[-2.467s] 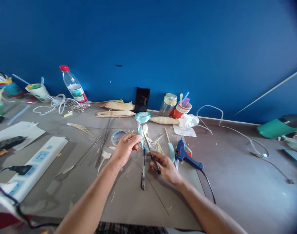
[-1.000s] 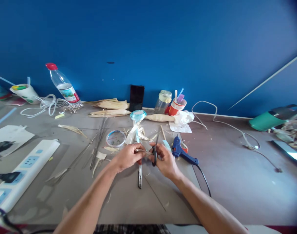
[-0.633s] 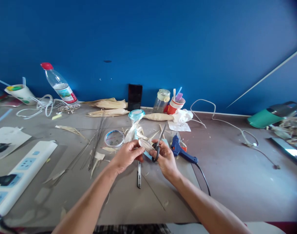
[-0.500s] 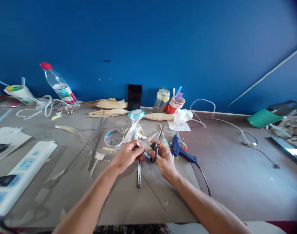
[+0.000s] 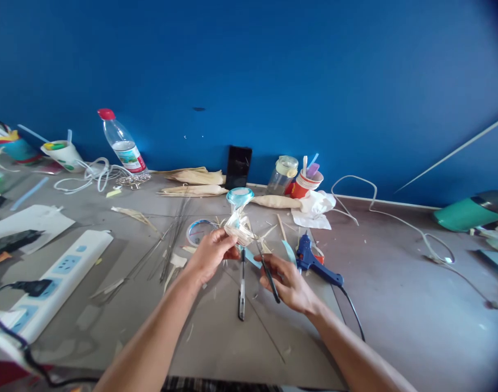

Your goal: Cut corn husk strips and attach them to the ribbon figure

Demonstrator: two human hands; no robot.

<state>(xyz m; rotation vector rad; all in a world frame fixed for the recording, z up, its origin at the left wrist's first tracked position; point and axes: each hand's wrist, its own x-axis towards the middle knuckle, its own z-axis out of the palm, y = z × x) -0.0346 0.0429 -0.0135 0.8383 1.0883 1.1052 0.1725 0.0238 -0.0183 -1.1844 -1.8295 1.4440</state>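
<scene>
My left hand [image 5: 210, 251] pinches a small pale piece of dried husk [image 5: 240, 231] and holds it up above the grey table. My right hand [image 5: 290, 283] grips black-handled scissors [image 5: 266, 265] just right of it, with the blades pointing up-left toward the husk piece. A black pen [image 5: 241, 283] lies on the table under the hands. Behind the husk piece stands a light blue ribbon spool [image 5: 240, 195], and a tape ring [image 5: 199, 231] lies to its left.
A blue glue gun [image 5: 314, 262] with its cord lies right of my hands. Thin wires [image 5: 173, 234] and husk scraps lie to the left, with a white power strip [image 5: 56, 277] beyond. Along the blue wall stand a water bottle [image 5: 122, 142], a black phone [image 5: 238, 166], a jar [image 5: 283, 174] and a red cup [image 5: 307, 184].
My hands have drawn apart. The right hand dropped toward me with the scissors, while the left hand keeps the husk piece raised. The view shifted to the right.
</scene>
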